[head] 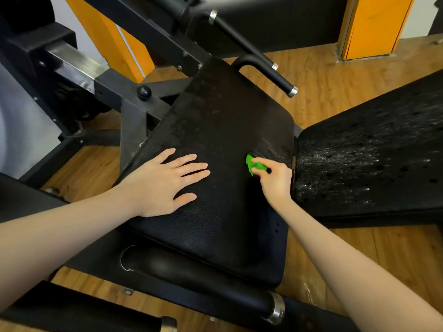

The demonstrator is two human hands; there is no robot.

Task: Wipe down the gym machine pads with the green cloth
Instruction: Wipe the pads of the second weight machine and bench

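Wiping is underway: the right hand (275, 178) pinches the bunched green cloth (254, 164) against the black textured vinyl seat pad (223, 121). The left hand (165, 180), fingers spread flat, braces it; next, probably sweep across the unwiped middle

A single head-worn wide-angle view looks forward and steeply down from above the seat pad (215, 144), close enough that both forearms enter from the bottom corners, at 7 and 5 o'clock, and the pad fills the middle. The left hand (165, 180) lies just left of centre and the right hand (273, 180) just right of it, while a second pad (374, 159) runs off the frame at 3 o'clock. The lens bends straight lines near the edges, and the far floor (335, 75) and frame (134, 97) sit toward 12 and 10 o'clock.
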